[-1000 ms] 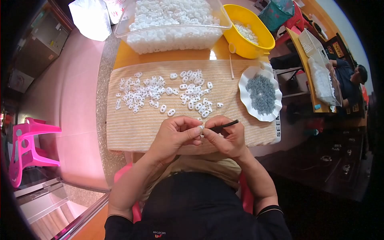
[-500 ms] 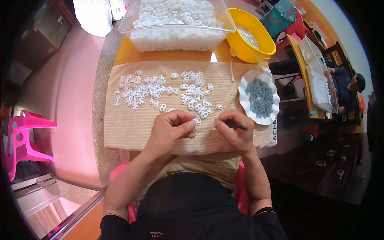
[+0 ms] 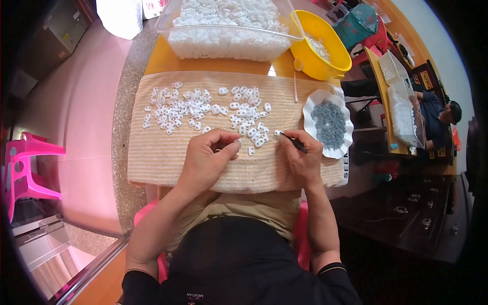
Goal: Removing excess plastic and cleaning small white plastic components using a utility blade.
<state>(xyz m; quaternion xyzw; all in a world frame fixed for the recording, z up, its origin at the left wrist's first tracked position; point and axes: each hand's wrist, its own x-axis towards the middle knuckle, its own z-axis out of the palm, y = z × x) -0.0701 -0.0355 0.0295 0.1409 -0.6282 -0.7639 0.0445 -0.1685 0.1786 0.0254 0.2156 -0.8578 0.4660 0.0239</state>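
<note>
My left hand (image 3: 211, 155) is closed in a pinch over the towel, with a small white plastic piece (image 3: 238, 141) mostly hidden between thumb and forefinger. My right hand (image 3: 304, 156) grips slim black tweezers (image 3: 297, 144). Their tip is at or just beside a lone white two-hole piece (image 3: 277, 132); contact is too small to make out. Another white piece (image 3: 251, 151) lies between my hands. Beyond them, loose white two-hole pieces spread in a left pile (image 3: 178, 109) and a right pile (image 3: 247, 109).
A striped beige towel (image 3: 168, 162) covers the table. At its right stands a scalloped white dish (image 3: 308, 119) of small grey parts (image 3: 329, 124). Behind are a clear bin (image 3: 229, 30) of white pieces, a yellow basin (image 3: 339, 53) and a thin white stick (image 3: 295, 86). Another person (image 3: 434, 112) sits far right.
My right hand has turned the tweezers from pointing back toward me to pointing at the lone white piece. My left hand has shifted slightly left and away from the piece between my hands.
</note>
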